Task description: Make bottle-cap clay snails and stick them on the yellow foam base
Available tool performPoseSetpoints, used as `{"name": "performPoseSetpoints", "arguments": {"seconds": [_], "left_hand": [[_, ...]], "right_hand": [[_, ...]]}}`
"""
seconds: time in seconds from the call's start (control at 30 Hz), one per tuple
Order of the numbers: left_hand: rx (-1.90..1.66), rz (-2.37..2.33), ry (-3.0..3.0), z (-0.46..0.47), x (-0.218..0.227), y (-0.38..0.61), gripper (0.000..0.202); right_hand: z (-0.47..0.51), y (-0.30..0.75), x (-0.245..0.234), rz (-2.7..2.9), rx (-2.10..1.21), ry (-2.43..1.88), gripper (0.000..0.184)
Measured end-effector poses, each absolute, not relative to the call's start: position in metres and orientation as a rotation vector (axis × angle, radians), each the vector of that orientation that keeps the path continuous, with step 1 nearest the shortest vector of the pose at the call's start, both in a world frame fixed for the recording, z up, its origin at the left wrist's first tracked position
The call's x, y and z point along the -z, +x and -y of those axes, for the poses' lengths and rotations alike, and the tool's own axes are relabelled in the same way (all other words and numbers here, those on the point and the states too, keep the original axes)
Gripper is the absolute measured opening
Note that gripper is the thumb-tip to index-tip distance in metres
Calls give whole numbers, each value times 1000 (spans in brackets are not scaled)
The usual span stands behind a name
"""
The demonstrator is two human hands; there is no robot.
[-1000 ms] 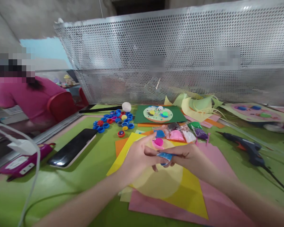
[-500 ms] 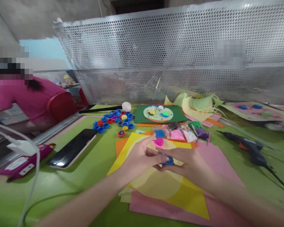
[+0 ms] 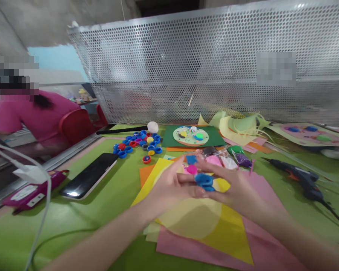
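Note:
My left hand (image 3: 172, 182) and my right hand (image 3: 228, 184) meet over the paper, fingers closed around a soft, folded lump of blue clay (image 3: 205, 181). Both hands touch the lump, which is held above a pale yellow paper circle (image 3: 192, 220). The circle lies on a bright yellow sheet (image 3: 237, 241), with pink paper (image 3: 183, 246) underneath. Just beyond my fingers is a pink piece with a magenta top (image 3: 191, 169), partly hidden. Behind it lies a blue clay packet (image 3: 191, 160), among bags of pink clay (image 3: 214, 161), white clay (image 3: 228, 163) and purple clay (image 3: 243, 160).
Several bottle caps (image 3: 128, 149) cluster left of centre, near a phone (image 3: 89, 176) and a magenta power strip (image 3: 35, 194) with a white cable. A glue gun (image 3: 299, 177) lies right. A decorated disc (image 3: 190, 135) rests at the back before a perforated metal panel (image 3: 172, 75). A person in pink (image 3: 45, 116) sits left.
The blue clay has turned and risen slightly between my hands, and more of it shows. My fingers have shifted around it. The view has moved slightly.

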State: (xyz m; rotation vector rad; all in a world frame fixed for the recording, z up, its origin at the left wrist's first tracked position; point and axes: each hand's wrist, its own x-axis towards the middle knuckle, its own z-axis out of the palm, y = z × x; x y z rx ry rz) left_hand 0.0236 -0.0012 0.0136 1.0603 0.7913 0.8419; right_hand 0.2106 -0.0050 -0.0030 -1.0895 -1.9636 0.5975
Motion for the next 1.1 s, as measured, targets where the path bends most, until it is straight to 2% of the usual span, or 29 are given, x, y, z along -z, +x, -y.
{"name": "performPoseSetpoints", "arguments": {"seconds": [0.1,0.17,0.27,0.4,0.47,0.53,0.6,0.63,0.7,0.77,0.9,1.1], "left_hand": [[-751,-826,1158,4,-6,25,109],[-742,-917,1209,5,-5,25,110],[-773,-1028,1246,4,-11,24,112],[-859,-1162,1228,0,-21,20,106],[-944,-1121,1139,-1,-24,18,103],[-971,-1020,1046,0,-24,18,109],[-918,-895,1014,2,-20,21,114],[-864,-830,1032,3,-17,22,110],[-762,-736,1096,5,-11,26,96],[-709,-738,1164,6,-5,28,89],[-722,-844,1248,6,-5,25,108],[-772,-925,1328,7,-10,21,120]], "right_hand": [[14,200,4,2091,-584,-1026,26],[16,200,3,2137,-611,-961,21],[10,210,-1,2186,-661,-906,25],[-7,232,-2,2004,-613,-1106,24],[-12,237,-3,1925,-602,-1112,32],[-11,234,-2,1928,-621,-1084,47],[-5,226,0,1995,-611,-1083,57],[-2,221,1,2042,-592,-1088,58],[4,213,6,2135,-555,-1074,58],[7,209,10,2222,-554,-1035,51],[8,209,11,2352,-570,-987,24],[10,210,8,2403,-461,-1065,42]]}}
